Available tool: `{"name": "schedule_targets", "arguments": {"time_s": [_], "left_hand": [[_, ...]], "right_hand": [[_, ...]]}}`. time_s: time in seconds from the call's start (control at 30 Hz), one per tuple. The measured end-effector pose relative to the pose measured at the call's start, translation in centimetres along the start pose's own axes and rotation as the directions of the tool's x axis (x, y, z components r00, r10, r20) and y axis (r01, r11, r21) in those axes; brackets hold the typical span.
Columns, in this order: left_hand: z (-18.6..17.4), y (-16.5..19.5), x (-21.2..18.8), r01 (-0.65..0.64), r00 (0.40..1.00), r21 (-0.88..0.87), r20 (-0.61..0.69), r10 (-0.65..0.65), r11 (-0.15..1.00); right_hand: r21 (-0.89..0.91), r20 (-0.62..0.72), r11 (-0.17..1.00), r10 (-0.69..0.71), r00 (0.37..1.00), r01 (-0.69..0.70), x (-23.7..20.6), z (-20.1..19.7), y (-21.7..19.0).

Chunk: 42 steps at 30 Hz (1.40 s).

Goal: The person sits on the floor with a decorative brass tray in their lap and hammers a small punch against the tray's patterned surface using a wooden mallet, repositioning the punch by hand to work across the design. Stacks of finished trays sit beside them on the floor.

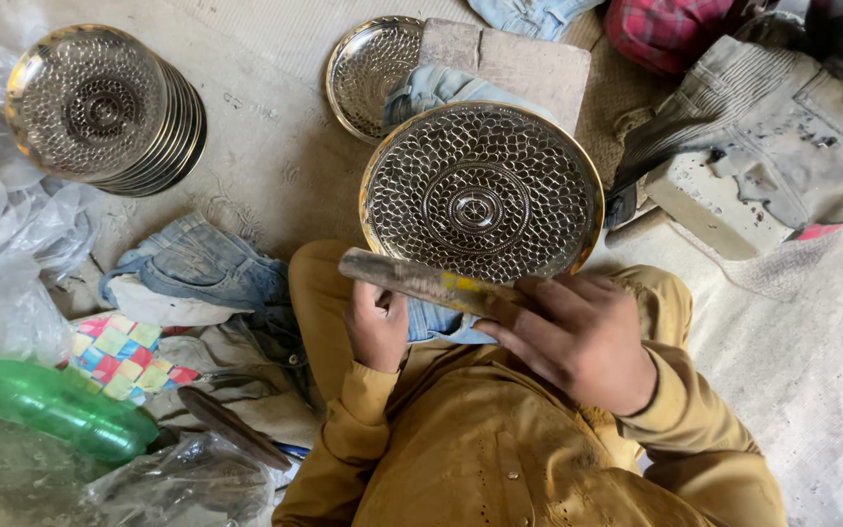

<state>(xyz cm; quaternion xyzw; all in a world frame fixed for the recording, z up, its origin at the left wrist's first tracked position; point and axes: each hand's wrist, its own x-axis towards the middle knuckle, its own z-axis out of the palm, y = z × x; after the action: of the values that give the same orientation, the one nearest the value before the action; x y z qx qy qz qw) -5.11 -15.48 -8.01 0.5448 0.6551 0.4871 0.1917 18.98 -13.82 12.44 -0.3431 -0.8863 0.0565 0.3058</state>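
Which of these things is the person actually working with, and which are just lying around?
In use: patterned plate, flat tool in the right hand, left hand beside it, denim pad under the plate.

Lying about: plate stack, green bottle, plastic bags, checked cloth.

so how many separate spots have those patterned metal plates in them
3. One plate stands in front of the person, above both hands. One plate lies behind it, partly hidden by a stone block. A stack sits upper left; its plates can't be counted.
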Motion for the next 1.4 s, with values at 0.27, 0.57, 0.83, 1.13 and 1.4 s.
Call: {"name": "schedule_targets", "arguments": {"time_s": [0.27,0.57,0.83,1.13,1.4], "left_hand": [[-0.2,2.1,1.3,-0.021,0.998,-0.174,0.060,0.032,0.985],[-0.6,3.6,2.3,0.112,0.982,-0.122,0.166,-0.091,0.986],[-0.7,4.4,3.3,0.140,0.963,-0.132,0.247,-0.105,0.981],[-0.4,4.3,4.1,0.142,0.952,-0.151,0.291,-0.093,0.978],[0.0,3.6,4.2,0.151,0.927,-0.084,0.359,-0.111,0.985]], "right_hand": [[0.067,-0.112,0.998,0.023,0.993,-0.016,0.4,0.2,0.2],[0.064,0.063,0.984,0.165,0.984,-0.169,1.0,-0.4,0.6],[0.182,-0.048,0.961,0.219,0.975,-0.207,1.2,0.1,1.0],[0.184,-0.019,0.941,0.293,0.956,-0.285,1.2,0.2,1.5],[0.229,-0.005,0.915,0.343,0.939,-0.332,0.9,0.7,2.1]]}}
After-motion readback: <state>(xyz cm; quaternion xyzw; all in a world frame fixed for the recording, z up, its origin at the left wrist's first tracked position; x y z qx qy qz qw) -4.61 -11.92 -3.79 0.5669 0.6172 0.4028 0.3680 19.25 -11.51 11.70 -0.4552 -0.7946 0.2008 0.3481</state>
